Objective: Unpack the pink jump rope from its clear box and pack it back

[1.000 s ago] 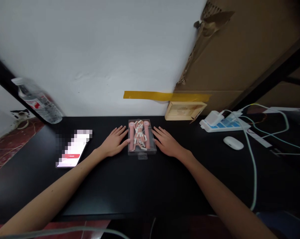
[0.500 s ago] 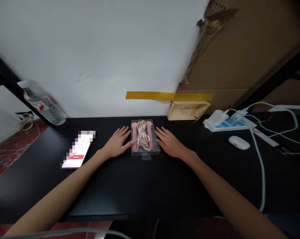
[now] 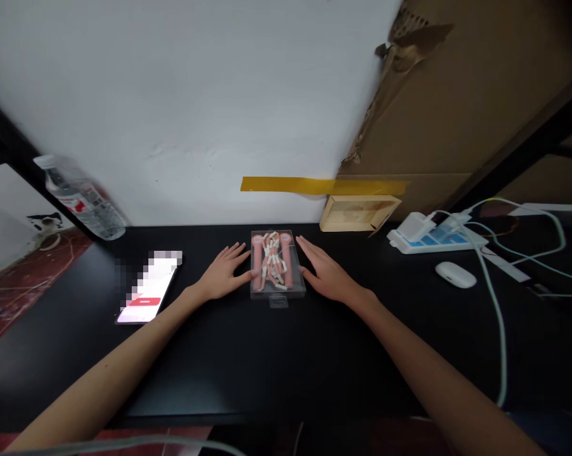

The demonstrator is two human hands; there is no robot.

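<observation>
A clear plastic box [image 3: 295, 292] lies flat on the black table, with a hang tab at its near edge. Inside it is a jump rope [image 3: 273, 256] with two pink handles and a bundled cord of white and pink beads. On the box's left side rests my left hand [image 3: 223, 273], fingers stretched out, its thumb at the box's edge. My right hand [image 3: 324, 272] is at the right side, turned partly on edge with fingers straight and thumb apart. Neither hand is wrapped around the box; whether the right fingers touch it I cannot tell.
To the left are a lit phone [image 3: 150, 288] and a plastic water bottle [image 3: 83, 199] by the wall. A small wooden frame [image 3: 359, 213] stands behind on the right. Further right lie a power strip [image 3: 438, 239] with cables and a white earbud case [image 3: 455, 275].
My right hand has turned more onto its edge, and its fingers have drawn together beside the box. My left hand has barely moved. The view has shifted slightly.
</observation>
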